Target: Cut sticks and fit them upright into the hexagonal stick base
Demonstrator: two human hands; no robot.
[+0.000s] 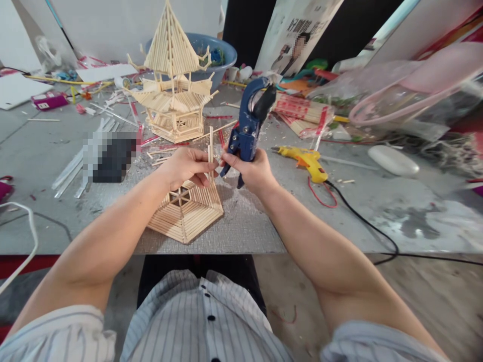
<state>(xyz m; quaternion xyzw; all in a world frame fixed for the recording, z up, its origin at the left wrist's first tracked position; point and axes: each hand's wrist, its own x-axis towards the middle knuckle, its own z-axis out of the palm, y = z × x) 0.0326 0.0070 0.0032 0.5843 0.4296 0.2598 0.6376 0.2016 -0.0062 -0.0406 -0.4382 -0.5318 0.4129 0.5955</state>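
Note:
My left hand (192, 168) is closed on a few thin wooden sticks (211, 151), held upright. Gripped by its handles in my right hand (253, 171) is a blue pipe cutter (247, 123), its head pointing up and away from me. The sticks are close beside the cutter's handles, apart from its head. Under my left hand lies a hexagonal stick panel (184, 221) with a spoked opening in its middle, partly hidden by the hand and forearm. Behind my hands stands a tiered stick pagoda (175, 95) with a pointed roof.
At right lie a yellow glue gun (307, 160) with a black cord and a white oval object (393, 160). Clear glue sticks (71, 163) are at left. Behind the pagoda sits a blue basin (222, 53). Bagged sticks (302, 111) and scraps litter the grey table (249, 231).

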